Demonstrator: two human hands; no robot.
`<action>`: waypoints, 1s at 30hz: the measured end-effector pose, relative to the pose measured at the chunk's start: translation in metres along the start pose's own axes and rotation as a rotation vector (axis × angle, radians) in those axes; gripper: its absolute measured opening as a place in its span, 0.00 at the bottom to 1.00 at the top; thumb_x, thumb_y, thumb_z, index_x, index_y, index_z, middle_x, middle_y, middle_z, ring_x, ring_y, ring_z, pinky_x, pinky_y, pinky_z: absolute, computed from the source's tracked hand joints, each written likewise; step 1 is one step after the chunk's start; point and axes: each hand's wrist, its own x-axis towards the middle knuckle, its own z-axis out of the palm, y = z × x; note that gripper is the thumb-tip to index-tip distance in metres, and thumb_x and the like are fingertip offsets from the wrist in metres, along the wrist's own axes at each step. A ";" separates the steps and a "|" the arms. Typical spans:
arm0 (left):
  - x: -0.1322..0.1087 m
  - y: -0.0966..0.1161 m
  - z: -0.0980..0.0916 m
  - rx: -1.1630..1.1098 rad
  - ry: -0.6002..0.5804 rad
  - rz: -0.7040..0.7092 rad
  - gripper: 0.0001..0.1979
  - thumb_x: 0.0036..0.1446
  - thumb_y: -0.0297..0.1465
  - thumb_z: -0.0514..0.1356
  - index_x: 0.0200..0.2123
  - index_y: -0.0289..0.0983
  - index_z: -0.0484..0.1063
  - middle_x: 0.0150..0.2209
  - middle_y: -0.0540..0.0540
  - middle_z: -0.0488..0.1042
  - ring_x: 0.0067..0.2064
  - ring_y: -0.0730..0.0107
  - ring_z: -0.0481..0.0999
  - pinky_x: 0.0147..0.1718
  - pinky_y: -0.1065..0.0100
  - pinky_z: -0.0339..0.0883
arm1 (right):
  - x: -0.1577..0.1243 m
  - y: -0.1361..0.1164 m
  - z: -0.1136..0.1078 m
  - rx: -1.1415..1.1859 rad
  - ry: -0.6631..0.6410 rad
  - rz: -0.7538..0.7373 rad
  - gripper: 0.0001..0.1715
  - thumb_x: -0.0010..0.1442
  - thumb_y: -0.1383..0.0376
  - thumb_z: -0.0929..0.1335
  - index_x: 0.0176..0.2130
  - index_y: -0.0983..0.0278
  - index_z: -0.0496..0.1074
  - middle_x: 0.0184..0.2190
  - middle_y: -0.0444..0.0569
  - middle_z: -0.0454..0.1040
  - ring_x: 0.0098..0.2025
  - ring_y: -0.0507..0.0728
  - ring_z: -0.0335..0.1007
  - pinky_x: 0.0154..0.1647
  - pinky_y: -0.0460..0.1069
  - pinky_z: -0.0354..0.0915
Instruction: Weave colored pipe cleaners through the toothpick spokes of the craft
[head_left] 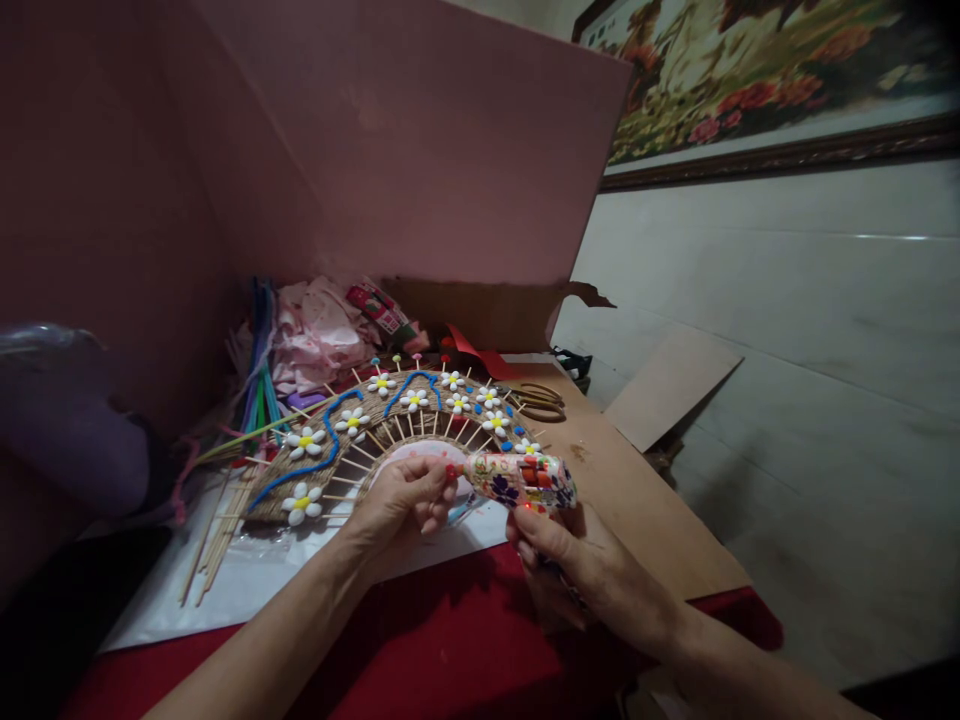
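Observation:
My right hand (592, 565) is wrapped round a glue gun (551, 482) with a flower pattern and a small red light. Its nozzle points left, toward my left hand (412, 495). Between the thumb and finger of my left hand is a small red piece (451, 470), close to the nozzle tip; whether they touch I cannot tell. Just behind both hands lies a fan-shaped piece (300, 475) wrapped in twine, with thin sticks, white-petalled flowers (302, 503), blue wavy strips (334, 445) and blue dots on it.
Scissors (536, 400) lie on a brown board (637, 490) at the right. Loose wooden sticks (217, 540) rest on a white sheet (150, 610) at the left. Pipe cleaners (259, 380) and crumpled pink paper (315, 335) are piled behind. A red cloth (442, 640) covers the front.

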 end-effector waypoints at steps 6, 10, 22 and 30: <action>-0.001 0.001 0.000 -0.012 0.014 -0.024 0.13 0.41 0.33 0.69 0.26 0.31 0.71 0.20 0.50 0.69 0.16 0.84 0.61 0.12 0.81 0.50 | 0.002 0.000 0.000 0.031 -0.002 0.013 0.23 0.61 0.50 0.61 0.27 0.65 0.62 0.13 0.35 0.53 0.11 0.43 0.47 0.10 0.40 0.48; -0.001 0.000 -0.002 -0.019 0.025 -0.031 0.14 0.41 0.33 0.69 0.29 0.30 0.73 0.20 0.50 0.69 0.17 0.84 0.62 0.13 0.81 0.50 | 0.001 0.001 0.000 0.050 0.027 0.036 0.22 0.60 0.49 0.61 0.30 0.66 0.64 0.16 0.36 0.56 0.12 0.43 0.49 0.10 0.39 0.48; -0.002 0.000 0.000 -0.021 -0.012 -0.025 0.13 0.43 0.34 0.68 0.27 0.31 0.70 0.20 0.50 0.68 0.17 0.84 0.62 0.12 0.81 0.49 | 0.004 0.002 0.003 0.055 0.075 0.069 0.23 0.58 0.48 0.63 0.32 0.66 0.65 0.20 0.39 0.59 0.12 0.42 0.49 0.08 0.39 0.48; -0.002 0.000 -0.002 -0.007 -0.015 -0.029 0.14 0.43 0.35 0.68 0.27 0.31 0.69 0.20 0.50 0.68 0.17 0.84 0.62 0.13 0.80 0.50 | 0.005 -0.001 0.005 0.060 0.071 0.043 0.22 0.58 0.49 0.63 0.32 0.66 0.65 0.21 0.38 0.60 0.12 0.41 0.48 0.08 0.38 0.48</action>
